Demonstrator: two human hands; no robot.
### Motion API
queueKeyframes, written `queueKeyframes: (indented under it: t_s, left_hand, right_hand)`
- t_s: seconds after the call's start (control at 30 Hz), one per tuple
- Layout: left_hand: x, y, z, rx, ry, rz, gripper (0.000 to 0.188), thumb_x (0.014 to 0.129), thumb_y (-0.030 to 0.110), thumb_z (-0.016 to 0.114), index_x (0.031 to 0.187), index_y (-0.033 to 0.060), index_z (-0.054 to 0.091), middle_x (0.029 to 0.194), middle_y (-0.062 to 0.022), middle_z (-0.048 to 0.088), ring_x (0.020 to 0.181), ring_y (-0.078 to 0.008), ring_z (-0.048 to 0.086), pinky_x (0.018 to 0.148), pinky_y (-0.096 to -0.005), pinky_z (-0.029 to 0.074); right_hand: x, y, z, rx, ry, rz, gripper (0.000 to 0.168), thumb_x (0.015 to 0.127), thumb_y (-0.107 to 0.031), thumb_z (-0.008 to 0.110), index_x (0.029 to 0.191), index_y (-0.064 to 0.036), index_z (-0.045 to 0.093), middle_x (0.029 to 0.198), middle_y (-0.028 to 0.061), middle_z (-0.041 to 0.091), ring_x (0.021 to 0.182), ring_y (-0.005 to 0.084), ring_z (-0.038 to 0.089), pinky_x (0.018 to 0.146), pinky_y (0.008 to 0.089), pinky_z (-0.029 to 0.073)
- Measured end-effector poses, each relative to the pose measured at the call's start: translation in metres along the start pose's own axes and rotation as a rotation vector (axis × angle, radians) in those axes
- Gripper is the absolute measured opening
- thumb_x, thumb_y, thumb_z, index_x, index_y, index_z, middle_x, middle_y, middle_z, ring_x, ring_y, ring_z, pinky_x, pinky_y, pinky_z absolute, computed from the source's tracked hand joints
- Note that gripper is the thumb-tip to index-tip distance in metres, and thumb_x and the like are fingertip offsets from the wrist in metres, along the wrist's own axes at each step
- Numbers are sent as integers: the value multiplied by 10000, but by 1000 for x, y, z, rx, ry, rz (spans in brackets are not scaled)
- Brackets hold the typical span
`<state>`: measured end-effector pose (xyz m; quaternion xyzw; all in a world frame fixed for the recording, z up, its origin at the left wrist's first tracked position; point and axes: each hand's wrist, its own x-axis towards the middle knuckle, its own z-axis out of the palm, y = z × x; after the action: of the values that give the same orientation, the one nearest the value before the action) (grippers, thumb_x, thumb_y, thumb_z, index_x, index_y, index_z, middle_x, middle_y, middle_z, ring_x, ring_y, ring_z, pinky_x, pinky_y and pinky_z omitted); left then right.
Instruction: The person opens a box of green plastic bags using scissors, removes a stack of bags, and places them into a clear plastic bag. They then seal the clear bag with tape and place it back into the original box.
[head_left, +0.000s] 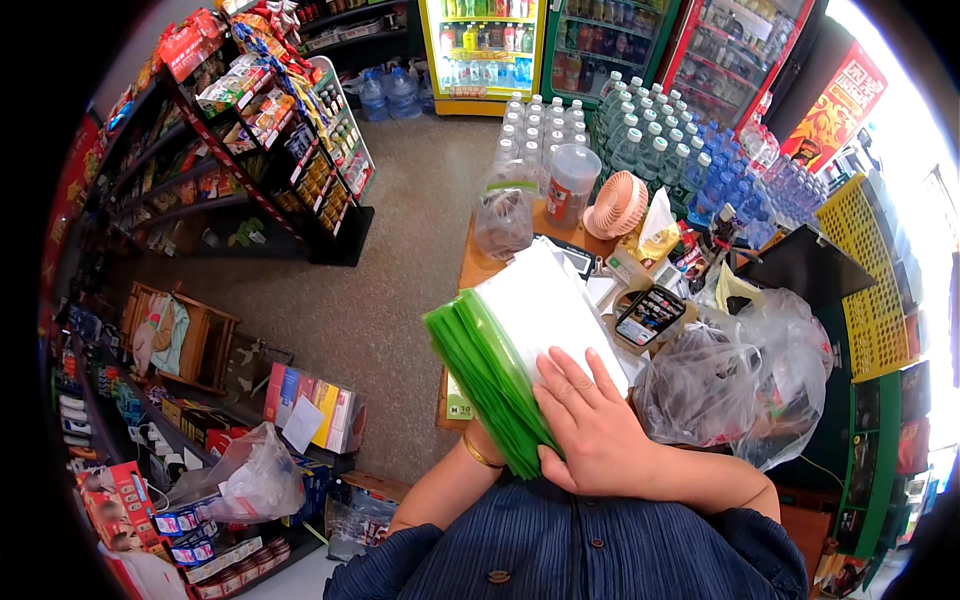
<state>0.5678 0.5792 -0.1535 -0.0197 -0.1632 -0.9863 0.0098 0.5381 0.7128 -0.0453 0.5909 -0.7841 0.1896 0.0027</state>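
Note:
A thick stack of white sheets with green plastic edging lies across the middle of the view, above the near edge of a wooden table. My right hand presses on top of the stack, fingers spread over the white part and thumb by the green edge. Only the wrist end of my left hand shows, with a gold bangle round the wrist. The rest of that hand passes beneath the stack and its fingers are hidden.
Right of the stack are a phone and filled clear plastic bags. Behind it stand a pink fan, a plastic tub, a tied bag and packed bottles. Snack shelves and a wooden chair stand left.

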Motion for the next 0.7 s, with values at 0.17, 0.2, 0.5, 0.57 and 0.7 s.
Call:
queueKeyframes:
  t_s: [0.17, 0.2, 0.5, 0.57, 0.7]
  left_hand:
    - [-2, -4, -7, 22, 27, -3, 927, 827, 794, 249, 1488, 147, 197, 1480, -151, 309, 1318, -318, 392, 1087, -476, 344]
    - [-2, -5, -9, 26, 31, -6, 926, 827, 793, 249, 1488, 147, 197, 1479, -151, 309, 1318, -317, 392, 1087, -476, 344]
    - [-8, -9, -21, 63, 62, -20, 914, 835, 785, 245, 1488, 148, 195, 1478, -150, 311, 1318, -314, 393, 1086, -474, 346]
    - [-9, -9, -21, 65, 63, -29, 911, 837, 783, 244, 1488, 149, 195, 1477, -150, 311, 1317, -313, 393, 1085, -473, 346]
    - [-11, -9, -24, 76, 73, -26, 905, 840, 780, 243, 1489, 149, 194, 1477, -150, 312, 1317, -311, 394, 1085, -472, 347]
  right_hand:
    - [-3, -5, 5, -100, 37, -15, 567, 694, -264, 631, 1122, 102, 565, 1294, 221, 485, 1252, 332, 434, 1061, 490, 286]
    - [-5, -6, 7, -70, 44, 1, 553, 677, -237, 638, 1118, 89, 569, 1276, 206, 496, 1227, 331, 448, 1043, 485, 302]
    - [-4, -9, 12, -72, 145, -42, 539, 629, -159, 668, 1114, 58, 572, 1215, 185, 537, 1113, 321, 518, 931, 448, 394]
    - [-6, -7, 18, -52, 128, -42, 544, 629, -162, 672, 1114, 61, 568, 1197, 194, 547, 1091, 328, 536, 926, 435, 415]
    - [-8, -9, 16, 84, 47, 0, 581, 690, -206, 678, 1169, 78, 514, 1181, 233, 555, 1061, 367, 558, 918, 415, 446]
